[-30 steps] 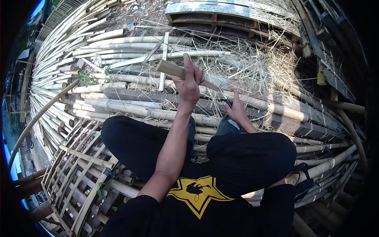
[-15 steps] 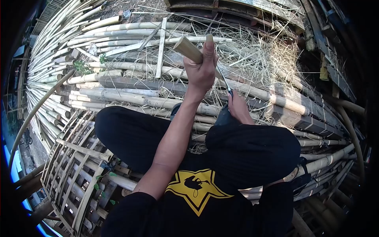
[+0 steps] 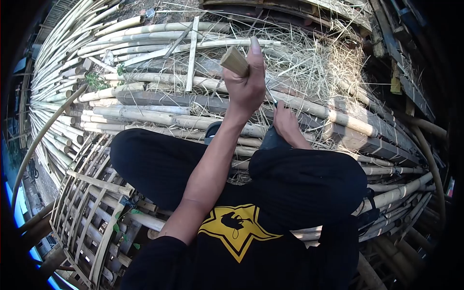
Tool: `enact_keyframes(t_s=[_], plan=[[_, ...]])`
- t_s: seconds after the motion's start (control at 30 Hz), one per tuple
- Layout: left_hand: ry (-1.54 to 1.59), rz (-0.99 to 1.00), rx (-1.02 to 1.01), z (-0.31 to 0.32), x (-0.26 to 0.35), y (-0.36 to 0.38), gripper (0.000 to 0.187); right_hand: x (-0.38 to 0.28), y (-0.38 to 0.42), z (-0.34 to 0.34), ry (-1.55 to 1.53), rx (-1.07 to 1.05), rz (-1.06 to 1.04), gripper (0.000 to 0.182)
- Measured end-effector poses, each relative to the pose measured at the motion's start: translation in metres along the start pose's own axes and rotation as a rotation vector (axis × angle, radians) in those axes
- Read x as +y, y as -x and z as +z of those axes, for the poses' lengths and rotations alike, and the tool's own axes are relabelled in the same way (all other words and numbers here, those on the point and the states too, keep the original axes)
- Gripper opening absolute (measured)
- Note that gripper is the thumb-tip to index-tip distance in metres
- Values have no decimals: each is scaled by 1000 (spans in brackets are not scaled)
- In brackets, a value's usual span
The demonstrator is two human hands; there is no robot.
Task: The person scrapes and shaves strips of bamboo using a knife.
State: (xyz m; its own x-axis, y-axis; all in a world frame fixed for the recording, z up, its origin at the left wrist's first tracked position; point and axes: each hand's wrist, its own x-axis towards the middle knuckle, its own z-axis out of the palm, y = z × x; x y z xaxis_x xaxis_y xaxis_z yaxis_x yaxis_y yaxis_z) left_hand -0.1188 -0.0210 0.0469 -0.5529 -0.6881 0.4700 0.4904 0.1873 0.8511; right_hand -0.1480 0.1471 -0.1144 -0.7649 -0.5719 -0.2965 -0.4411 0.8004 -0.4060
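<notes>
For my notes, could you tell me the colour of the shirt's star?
Yellow, outlined in black, in the head view.

Straw [image 3: 309, 67]: beyond the right fingers [image 3: 285, 113], before the pallet [image 3: 338, 13]. Lattice [image 3: 99, 182]: left of the left fingers [image 3: 256, 60], nearer the body. Poles [image 3: 154, 117]: between lattice and straw.

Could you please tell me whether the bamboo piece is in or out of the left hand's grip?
In: the left hand is closed around the bamboo piece, whose cut end sticks out beside the thumb.

Bamboo piece [image 3: 235, 62] more end-on than before
</notes>
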Motion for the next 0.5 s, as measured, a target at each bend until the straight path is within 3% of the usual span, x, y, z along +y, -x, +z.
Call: enact_keyframes(t_s=[0.13,0.2,0.23,0.27,0.33,0.4,0.47,0.5], plan=[[250,-154,5,-7,2,4,44,10,-5,-3,-132,-108,10,26],[308,-188,-30,-6,0,0,43,15,-12,12,-424,-189,-51,30],[231,-156,-52,-4,-1,2,42,15,-7,7,-838,-427,259,37],[161,-118,-73,-2,-2,1,41,14,-8,0,-839,-425,258,37],[182,-122,-85,-6,-4,0,41,21,-6,-12,-1436,-759,374,34],[215,-115,-120,-10,-4,-4,40,28,-13,-10,-1514,-826,383,31],[235,-132,-127,-11,1,-4,37,40,-17,-2,-1834,-1065,419,31],[287,-161,-102,-12,0,-4,39,40,-19,-5,-1847,-1115,392,33]])
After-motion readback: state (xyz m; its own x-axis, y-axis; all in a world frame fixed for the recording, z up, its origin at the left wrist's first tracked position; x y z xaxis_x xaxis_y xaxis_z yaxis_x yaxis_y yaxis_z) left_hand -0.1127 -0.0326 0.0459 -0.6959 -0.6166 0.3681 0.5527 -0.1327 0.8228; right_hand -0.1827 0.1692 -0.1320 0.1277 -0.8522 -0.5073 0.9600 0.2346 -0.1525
